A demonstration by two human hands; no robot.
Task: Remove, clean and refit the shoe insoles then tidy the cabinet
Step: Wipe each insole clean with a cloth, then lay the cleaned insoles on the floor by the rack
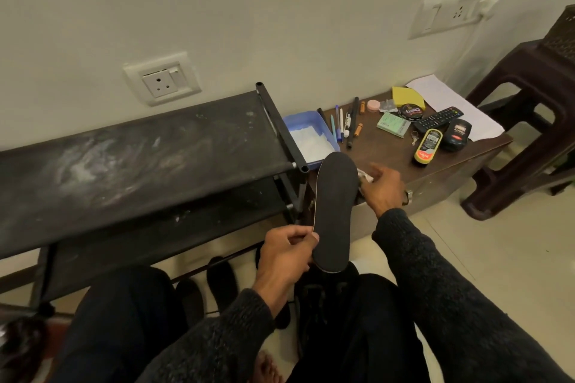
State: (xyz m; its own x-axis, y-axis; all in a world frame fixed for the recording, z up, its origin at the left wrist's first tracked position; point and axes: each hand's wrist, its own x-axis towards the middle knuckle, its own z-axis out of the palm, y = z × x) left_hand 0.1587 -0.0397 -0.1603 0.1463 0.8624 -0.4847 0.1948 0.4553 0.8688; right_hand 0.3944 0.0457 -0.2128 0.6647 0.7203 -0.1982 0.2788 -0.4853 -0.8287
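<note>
The left hand (284, 250) pinches the heel end of a black insole (336, 211) between thumb and curled fingers, holding it upright with its toe end pointing up toward the wall. The right hand (384, 186) is at the insole's right edge near the toe, its fingers curled round a scrap of white cloth (365, 176) that touches the insole. Far left stands a black shoe rack (140, 146), its fabric top smeared with pale dust; beneath it on the floor lie two more dark insoles (207, 292), side by side. Below the raised insole, between the person's knees, sits a black shoe (323, 292). Just right of the rack, a low brown cabinet (401, 149) carries a blue tray (306, 121) with white material in it, a row of pens (342, 124), a green box (393, 124), a round polish tin (410, 111), a yellow sponge (406, 96), a remote control (438, 119), two polish bottles (443, 138) and a white sheet of paper (448, 102). At the far right stands a dark plastic stool (529, 96).
</note>
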